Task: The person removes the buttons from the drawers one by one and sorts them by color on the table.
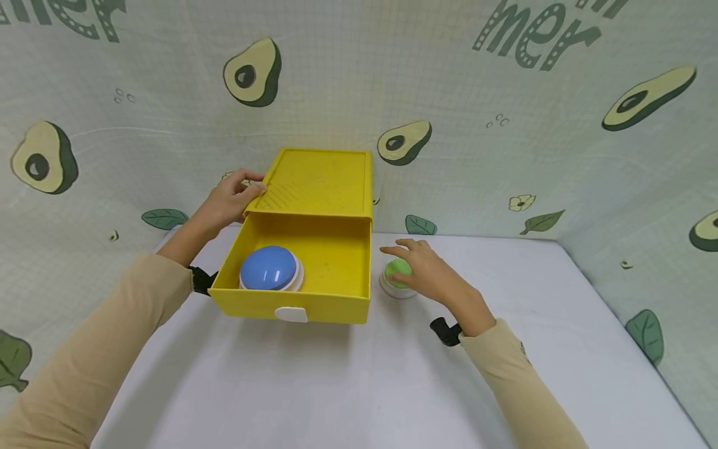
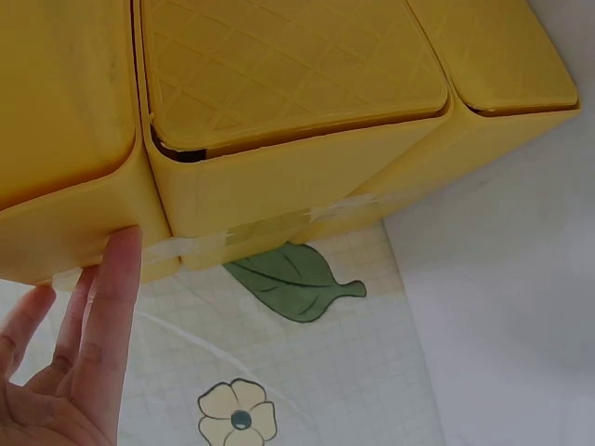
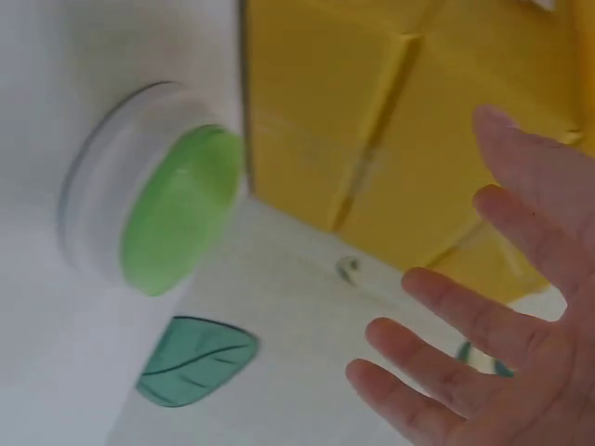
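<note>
A yellow drawer unit [image 1: 316,181] stands with its top drawer [image 1: 336,262] pulled out, a white knob on its front. Inside that drawer, at the left, lies a blue dome-topped push button [image 1: 269,268] with a white base. My left hand [image 1: 232,199] touches the unit's upper left side with fairly straight fingers; in the left wrist view the fingertips [image 2: 121,251] rest against the yellow casing. Just right of the unit, a green-topped push button [image 3: 181,212] with a white base sits on the table. Over it hovers my right hand [image 1: 429,271], fingers spread and holding nothing.
The white table [image 1: 314,386] extends in front and to the right. Behind it hangs a pale cloth [image 1: 336,75] printed with avocados and leaves. The open drawer juts toward me over the table. Black straps [image 1: 445,332] circle both wrists.
</note>
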The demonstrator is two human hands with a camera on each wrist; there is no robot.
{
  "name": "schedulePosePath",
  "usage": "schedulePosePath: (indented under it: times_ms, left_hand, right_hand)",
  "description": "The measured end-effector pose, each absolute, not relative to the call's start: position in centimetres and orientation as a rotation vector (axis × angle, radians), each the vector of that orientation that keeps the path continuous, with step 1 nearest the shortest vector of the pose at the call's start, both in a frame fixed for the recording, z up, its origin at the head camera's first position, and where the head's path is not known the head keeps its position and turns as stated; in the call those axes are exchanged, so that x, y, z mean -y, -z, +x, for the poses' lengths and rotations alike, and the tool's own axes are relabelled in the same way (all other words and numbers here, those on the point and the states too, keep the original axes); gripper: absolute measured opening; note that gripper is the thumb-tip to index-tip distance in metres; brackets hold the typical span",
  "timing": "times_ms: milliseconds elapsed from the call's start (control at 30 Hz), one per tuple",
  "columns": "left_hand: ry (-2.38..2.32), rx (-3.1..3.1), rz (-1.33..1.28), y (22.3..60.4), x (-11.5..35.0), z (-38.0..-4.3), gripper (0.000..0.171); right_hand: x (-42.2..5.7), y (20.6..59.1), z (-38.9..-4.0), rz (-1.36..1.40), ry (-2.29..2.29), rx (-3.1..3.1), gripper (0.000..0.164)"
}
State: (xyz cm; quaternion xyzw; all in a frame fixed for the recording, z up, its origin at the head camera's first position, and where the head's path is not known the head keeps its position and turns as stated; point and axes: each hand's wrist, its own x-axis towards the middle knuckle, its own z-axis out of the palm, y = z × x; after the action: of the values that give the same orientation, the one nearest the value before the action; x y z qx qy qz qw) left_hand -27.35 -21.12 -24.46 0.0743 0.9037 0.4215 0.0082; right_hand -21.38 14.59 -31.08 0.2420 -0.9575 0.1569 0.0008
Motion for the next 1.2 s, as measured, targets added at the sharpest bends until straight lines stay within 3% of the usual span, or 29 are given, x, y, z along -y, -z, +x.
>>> schedulePosePath:
  times_ms: [700, 1200]
  left_hand:
    - [-1.316, -2.833, 0.243, 24.6, 21.1, -27.4, 0.054]
    - [-1.307, -2.836, 0.248, 24.6, 21.0, -27.0, 0.054]
  right_hand:
    - [-11.1, 23.7, -13.5, 0.687, -0.796, 2.581, 0.040]
    - [-5.1, 23.2, -13.0, 0.813, -0.855, 2.643, 0.049]
